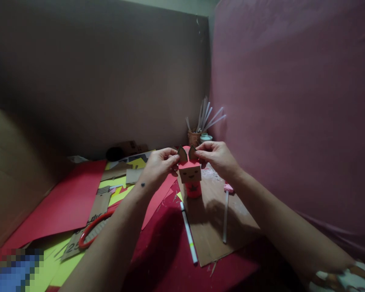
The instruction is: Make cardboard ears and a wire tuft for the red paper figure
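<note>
A small paper figure (191, 175) stands upright on a cardboard sheet (209, 239), with a drawn face, a red top and a red body bearing a dark star. Two pointed cardboard ears rise from its head. My left hand (162, 164) pinches the left ear (182, 154) between thumb and fingers. On the other side, my right hand (215, 158) has its fingers closed on the right ear (192, 153). Whether the ears are fixed to the head I cannot tell. A white marker (188, 233) lies left of the cardboard's edge.
A pink-tipped white stick (225, 217) rests on the cardboard. Red paper (63, 198), yellow sheets and cardboard scraps cover the left side, with a red-rimmed round object (85, 235) partly behind my left arm. At the back stand a brown pot (194, 138) of glue-like sticks and a pale jar (205, 138).
</note>
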`<state>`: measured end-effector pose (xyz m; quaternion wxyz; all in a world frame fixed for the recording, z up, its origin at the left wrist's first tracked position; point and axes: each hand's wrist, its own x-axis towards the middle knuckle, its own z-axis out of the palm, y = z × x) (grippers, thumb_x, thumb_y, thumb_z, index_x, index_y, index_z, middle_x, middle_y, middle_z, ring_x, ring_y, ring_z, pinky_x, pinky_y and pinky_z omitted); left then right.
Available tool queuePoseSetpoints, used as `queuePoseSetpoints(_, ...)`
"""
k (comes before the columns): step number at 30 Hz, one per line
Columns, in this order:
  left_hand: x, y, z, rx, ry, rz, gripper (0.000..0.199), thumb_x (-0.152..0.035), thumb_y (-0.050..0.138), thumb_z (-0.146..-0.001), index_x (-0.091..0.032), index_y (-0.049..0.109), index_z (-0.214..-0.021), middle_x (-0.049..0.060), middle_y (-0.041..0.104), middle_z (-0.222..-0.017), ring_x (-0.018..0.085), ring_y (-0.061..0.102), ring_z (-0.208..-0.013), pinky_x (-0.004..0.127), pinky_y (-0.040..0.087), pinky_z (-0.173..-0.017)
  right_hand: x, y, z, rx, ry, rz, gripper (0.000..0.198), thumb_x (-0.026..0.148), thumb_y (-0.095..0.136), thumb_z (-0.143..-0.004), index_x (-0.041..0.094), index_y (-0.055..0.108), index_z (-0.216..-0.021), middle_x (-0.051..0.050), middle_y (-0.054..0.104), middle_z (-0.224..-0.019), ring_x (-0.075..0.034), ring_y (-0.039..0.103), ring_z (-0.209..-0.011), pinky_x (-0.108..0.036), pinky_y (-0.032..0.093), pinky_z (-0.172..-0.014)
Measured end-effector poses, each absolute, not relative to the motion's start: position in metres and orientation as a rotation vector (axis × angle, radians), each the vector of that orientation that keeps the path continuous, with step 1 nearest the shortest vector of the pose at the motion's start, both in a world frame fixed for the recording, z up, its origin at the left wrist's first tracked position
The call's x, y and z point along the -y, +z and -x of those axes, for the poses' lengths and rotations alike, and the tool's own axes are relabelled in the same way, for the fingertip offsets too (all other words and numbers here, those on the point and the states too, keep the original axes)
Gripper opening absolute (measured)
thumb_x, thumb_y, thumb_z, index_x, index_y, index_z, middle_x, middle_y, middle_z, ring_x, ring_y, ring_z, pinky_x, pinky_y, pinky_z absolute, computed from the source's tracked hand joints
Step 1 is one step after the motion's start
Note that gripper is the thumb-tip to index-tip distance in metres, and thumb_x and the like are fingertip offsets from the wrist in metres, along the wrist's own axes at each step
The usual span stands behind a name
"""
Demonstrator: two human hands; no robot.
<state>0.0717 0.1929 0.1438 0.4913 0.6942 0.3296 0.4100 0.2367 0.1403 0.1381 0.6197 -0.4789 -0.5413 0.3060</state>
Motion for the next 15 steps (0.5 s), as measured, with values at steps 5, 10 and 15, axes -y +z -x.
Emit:
queuePoseSetpoints(5,-0.1928,0.1432,-0.0729,-0.808,1.01,-1.706,0.008,-0.021,0.063,-0.07,-0.013,0.064,-0.069,-0.001,0.059,-0.055,0.009,0.052,-0.045,0.022,0.044,-0.045,-0.1401,0.1373,-0.2352,1.233,0.71,1.106,0.01,0.022,0.067,-0.066,0.013,0.063,-0.064,0.002,0.057,-0.049,-0.008,0.051,-0.044,-0.021,0.041,-0.044)
queuePoseSetpoints(10,-0.1929,0.1417,-0.0734,-0.797,1.017,-1.716,0.008,-0.022,0.063,-0.071,-0.014,0.063,-0.068,0.0,0.061,-0.056,0.01,0.053,-0.045,0.023,0.045,-0.046,-0.1402,0.1361,-0.2337,1.224,0.695,1.113,0.011,0.022,0.067,-0.067,0.012,0.063,-0.064,0.002,0.057,-0.05,-0.007,0.05,-0.044,-0.021,0.041,-0.044)
queuePoseSetpoints(15,-0.1945,0.1382,-0.0736,-0.78,1.02,-1.71,0.008,-0.022,0.061,-0.071,-0.014,0.063,-0.07,-0.001,0.06,-0.056,0.011,0.055,-0.046,0.024,0.048,-0.048,-0.1402,0.1349,-0.2331,1.217,0.681,1.125,0.011,0.022,0.067,-0.067,0.013,0.062,-0.064,0.003,0.056,-0.05,-0.007,0.05,-0.043,-0.021,0.04,-0.043)
